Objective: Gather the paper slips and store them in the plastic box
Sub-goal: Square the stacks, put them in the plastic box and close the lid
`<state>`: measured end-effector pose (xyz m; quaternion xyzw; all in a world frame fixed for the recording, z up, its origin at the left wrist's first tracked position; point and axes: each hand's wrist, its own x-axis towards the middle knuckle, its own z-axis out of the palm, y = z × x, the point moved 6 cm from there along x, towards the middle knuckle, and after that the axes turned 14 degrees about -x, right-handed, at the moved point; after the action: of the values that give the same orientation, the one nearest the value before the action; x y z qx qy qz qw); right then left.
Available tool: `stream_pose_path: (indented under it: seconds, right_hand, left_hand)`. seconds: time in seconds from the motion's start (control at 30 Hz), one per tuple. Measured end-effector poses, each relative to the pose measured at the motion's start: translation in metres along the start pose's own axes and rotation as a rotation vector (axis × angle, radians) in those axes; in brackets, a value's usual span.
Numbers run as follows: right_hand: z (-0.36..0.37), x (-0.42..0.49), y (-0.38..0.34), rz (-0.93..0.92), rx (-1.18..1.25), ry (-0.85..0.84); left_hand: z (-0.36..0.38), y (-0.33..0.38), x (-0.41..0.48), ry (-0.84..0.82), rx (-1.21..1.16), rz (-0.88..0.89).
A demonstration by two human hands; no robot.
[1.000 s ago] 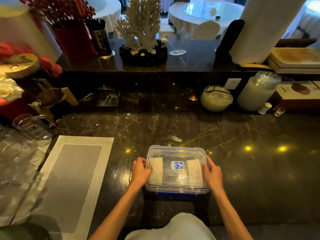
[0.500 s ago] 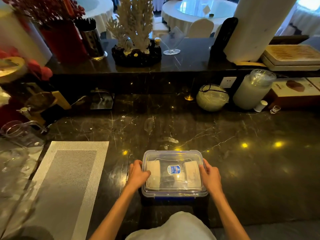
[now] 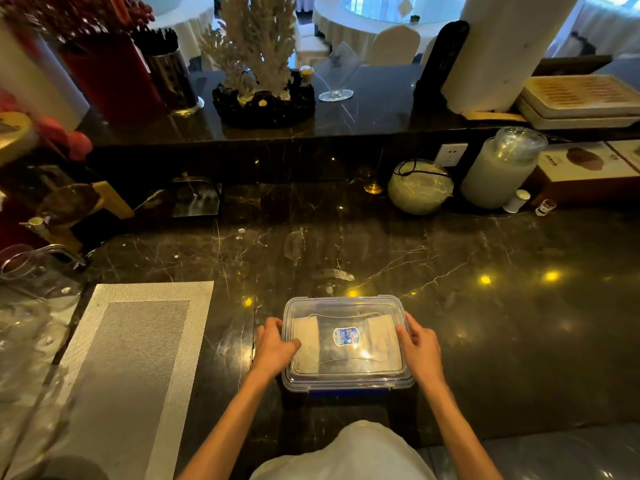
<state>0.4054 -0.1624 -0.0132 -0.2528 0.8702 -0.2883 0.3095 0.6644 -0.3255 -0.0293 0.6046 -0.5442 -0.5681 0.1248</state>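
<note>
Left hand point(image 3: 275, 346) and right hand point(image 3: 420, 349) clamped opposite ends of the lidded plastic box point(image 3: 346, 342) on the dark counter point(image 3: 450, 306) near its front edge, paper slips point(image 3: 306, 341) inside; uneven pressing risked an unlatched lid or the box sliding off.

Clear plastic box point(image 3: 346, 306), glossy marble counter point(image 3: 485, 323)

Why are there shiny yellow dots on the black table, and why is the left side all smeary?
Head view: the dots are lamp reflections on the glossy countertop; glare also hits the plastic box lid; the red flowers at the left edge look blurred; the wide lens bends straight edges.
</note>
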Motion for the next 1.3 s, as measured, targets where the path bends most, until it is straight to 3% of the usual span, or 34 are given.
stream_pose_path:
  seconds: [0.2, 0.37, 0.5, 0.6, 0.7, 0.8, 0.9, 1.07, 1.17, 1.3]
  right_hand:
    - [0.002, 0.0, 0.004, 0.016, -0.037, 0.015]
    - [0.002, -0.001, 0.011, 0.099, -0.306, 0.049]
    - [0.006, -0.01, 0.004, 0.07, -0.33, 0.009]
    - [0.007, -0.031, -0.021, -0.156, -0.477, 0.116]
    - [0.04, -0.062, -0.036, -0.41, -0.709, 0.046]
    - [0.071, -0.074, -0.026, -0.427, -0.842, -0.08]
    - [0.079, -0.076, -0.014, -0.415, -0.885, -0.081]
    - [0.081, -0.074, -0.012, -0.414, -0.857, -0.063]
    - [0.08, -0.073, -0.011, -0.413, -0.877, -0.065]
    - [0.081, -0.074, -0.011, -0.402, -0.877, -0.065]
  left_hand:
    - [0.001, -0.003, 0.001, 0.015, 0.034, 0.001]
    - [0.004, 0.002, -0.004, 0.029, 0.162, -0.008]
    - [0.014, 0.036, -0.006, 0.07, 0.29, 0.199]
    - [0.031, 0.072, 0.006, -0.057, 0.464, 0.337]
    - [0.048, 0.094, 0.026, -0.197, 0.642, 0.323]
    - [0.066, 0.108, 0.044, -0.309, 0.745, 0.312]
    - [0.078, 0.105, 0.056, -0.42, 0.807, 0.238]
    - [0.086, 0.087, 0.064, -0.595, 0.554, 0.011]
    - [0.086, 0.084, 0.066, -0.568, 0.548, 0.044]
    - [0.084, 0.087, 0.069, -0.417, 0.766, 0.226]
